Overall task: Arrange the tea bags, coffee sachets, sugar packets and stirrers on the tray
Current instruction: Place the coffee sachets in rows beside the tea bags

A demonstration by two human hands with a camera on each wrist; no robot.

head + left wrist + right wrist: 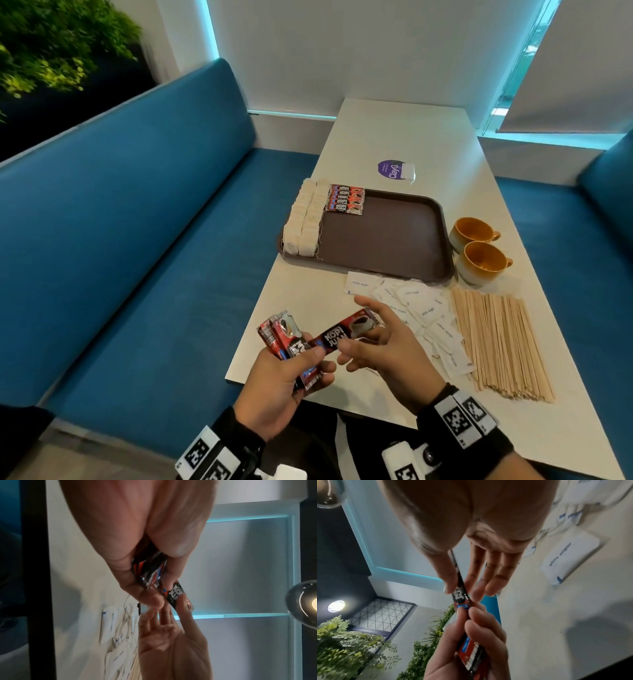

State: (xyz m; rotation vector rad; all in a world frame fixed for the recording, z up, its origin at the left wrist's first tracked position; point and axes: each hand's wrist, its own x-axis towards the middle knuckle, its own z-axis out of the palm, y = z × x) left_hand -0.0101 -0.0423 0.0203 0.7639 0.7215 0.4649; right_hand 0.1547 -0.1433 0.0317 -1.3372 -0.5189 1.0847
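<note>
My left hand (294, 370) grips a bunch of red coffee sachets (284, 337) above the table's near corner. One sachet (346, 330) sticks out to the right, and my right hand (373, 339) pinches it between thumb and fingers. The left thumb still lies on that sachet's left end. In the right wrist view the pinched sachet (459, 595) is seen edge-on. The brown tray (387, 236) holds two rows of tea bags (306, 219) along its left side and a row of coffee sachets (346, 199) at its far left. Sugar packets (414, 308) and wooden stirrers (496, 339) lie on the table.
Two orange-lined cups (479, 253) stand right of the tray. A purple round sticker (394, 169) lies beyond the tray. Blue bench seats (144, 240) flank the white table (404, 137) on both sides.
</note>
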